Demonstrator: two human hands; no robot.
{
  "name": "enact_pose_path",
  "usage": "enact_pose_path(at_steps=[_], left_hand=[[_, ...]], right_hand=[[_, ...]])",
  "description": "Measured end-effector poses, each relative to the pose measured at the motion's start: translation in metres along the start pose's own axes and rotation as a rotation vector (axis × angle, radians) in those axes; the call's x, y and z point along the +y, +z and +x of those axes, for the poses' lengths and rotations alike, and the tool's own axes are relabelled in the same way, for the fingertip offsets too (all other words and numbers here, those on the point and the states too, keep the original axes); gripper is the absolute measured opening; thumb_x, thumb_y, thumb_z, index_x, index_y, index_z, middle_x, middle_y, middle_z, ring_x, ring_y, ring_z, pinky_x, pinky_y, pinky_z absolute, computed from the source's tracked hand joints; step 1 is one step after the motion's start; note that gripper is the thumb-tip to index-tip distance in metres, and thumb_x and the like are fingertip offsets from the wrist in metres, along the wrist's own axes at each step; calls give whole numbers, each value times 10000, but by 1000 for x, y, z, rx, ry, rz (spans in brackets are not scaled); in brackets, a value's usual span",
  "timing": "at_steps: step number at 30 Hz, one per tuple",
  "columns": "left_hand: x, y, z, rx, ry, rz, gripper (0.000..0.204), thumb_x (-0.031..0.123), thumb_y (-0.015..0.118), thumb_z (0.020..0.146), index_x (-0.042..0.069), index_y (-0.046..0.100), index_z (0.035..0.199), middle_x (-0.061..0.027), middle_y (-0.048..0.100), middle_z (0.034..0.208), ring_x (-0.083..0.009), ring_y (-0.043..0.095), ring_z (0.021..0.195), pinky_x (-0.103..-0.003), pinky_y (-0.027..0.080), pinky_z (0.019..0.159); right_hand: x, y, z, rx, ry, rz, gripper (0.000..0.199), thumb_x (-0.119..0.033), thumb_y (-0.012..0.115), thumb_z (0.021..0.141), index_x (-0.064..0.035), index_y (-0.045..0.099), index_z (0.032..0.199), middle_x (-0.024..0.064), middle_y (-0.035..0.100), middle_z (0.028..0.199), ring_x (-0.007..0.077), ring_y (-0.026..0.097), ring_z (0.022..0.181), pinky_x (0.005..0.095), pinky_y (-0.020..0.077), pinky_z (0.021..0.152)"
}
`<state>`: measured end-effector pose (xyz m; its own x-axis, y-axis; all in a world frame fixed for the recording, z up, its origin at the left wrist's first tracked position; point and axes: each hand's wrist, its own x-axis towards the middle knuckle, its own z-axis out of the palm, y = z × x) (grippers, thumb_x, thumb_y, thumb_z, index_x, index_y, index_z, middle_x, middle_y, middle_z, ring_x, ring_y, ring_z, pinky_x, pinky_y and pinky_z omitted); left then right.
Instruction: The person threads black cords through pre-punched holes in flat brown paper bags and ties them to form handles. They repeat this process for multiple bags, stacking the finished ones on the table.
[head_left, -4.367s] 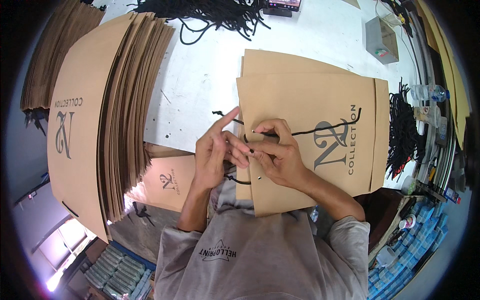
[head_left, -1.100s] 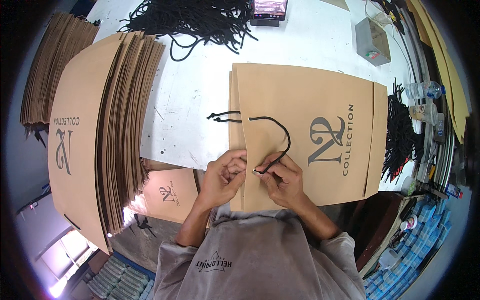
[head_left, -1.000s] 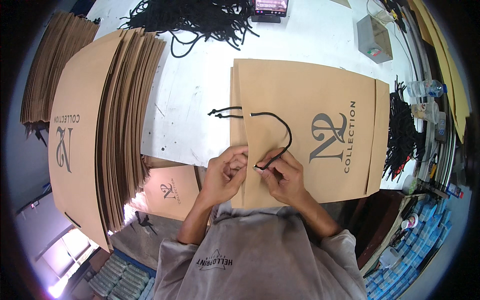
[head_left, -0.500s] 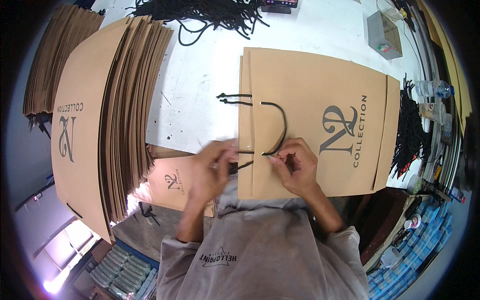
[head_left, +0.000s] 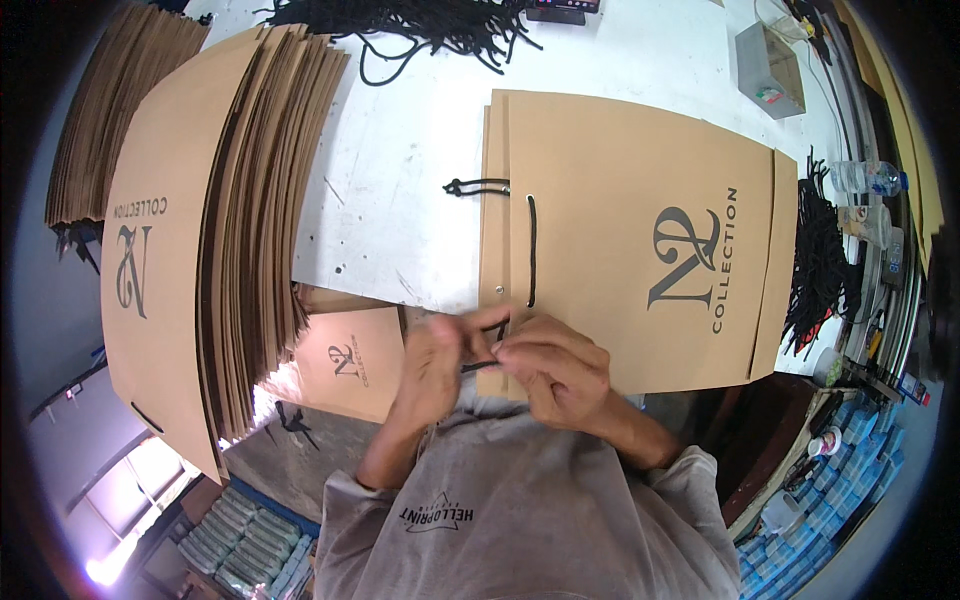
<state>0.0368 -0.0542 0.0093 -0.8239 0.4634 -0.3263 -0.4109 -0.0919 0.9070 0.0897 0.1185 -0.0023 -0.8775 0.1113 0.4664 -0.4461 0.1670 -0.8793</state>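
Observation:
A brown paper bag (head_left: pixel 600 240) with a dark printed emblem lies flat in front of me. A black cord handle (head_left: pixel 532 250) runs taut along its face between two eyelets; its upper ends (head_left: pixel 455 187), knotted, stick out past the left edge. At the bag's lower left corner, my right hand (head_left: pixel 558 370) is closed, fingertips pinching the loose black cord end (head_left: pixel 480 366). My left hand (head_left: pixel 432 365) is beside it, close to the same cord end, its fingers smeared by motion. Fingers hide part of the cord there.
Tall stacks of brown bags (head_left: pixel 165 190) stand on the left. Another bag (head_left: pixel 350 365) lies lower, beyond my left hand. Heaps of black cords sit at the back (head_left: pixel 420 25) and right (head_left: pixel 822 255). A grey metal box (head_left: pixel 768 70) and clear bottle (head_left: pixel 865 178) are at far right.
The loose cord loop on the bag's face has been pulled straight. My right hand has moved left and down off the eyelet to the cord ends, close beside my left hand.

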Motion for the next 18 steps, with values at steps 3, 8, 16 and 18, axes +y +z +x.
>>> enact_pose_path(at_steps=[3,8,16,18], left_hand=[[-10,8,5,0,-73,-35,275,29,664,1000,-53,657,1262,-30,675,949,-91,646,849,-246,542,748],[-20,10,8,234,102,321,212,-79,697,919,-30,663,1123,-59,686,984,-95,651,851,-247,561,750],[-26,-5,23,123,441,482,184,-106,703,888,-21,656,1043,-130,706,972,-195,708,908,-289,562,775],[-30,-4,26,110,393,375,199,-117,698,891,-23,682,1066,-131,710,972,-197,712,899,-284,562,770]], right_hand=[[3,1,-2,77,62,-4,150,62,703,893,58,694,1043,170,686,987,238,680,798,335,560,698],[10,10,0,81,449,-259,171,51,663,900,36,684,1069,152,652,955,248,656,798,346,541,705],[12,-8,5,-144,540,-195,89,12,641,928,19,621,1015,135,613,918,278,622,778,384,509,685],[15,-14,3,-98,631,-60,41,-13,633,963,7,616,994,100,594,875,200,585,738,339,477,651]])
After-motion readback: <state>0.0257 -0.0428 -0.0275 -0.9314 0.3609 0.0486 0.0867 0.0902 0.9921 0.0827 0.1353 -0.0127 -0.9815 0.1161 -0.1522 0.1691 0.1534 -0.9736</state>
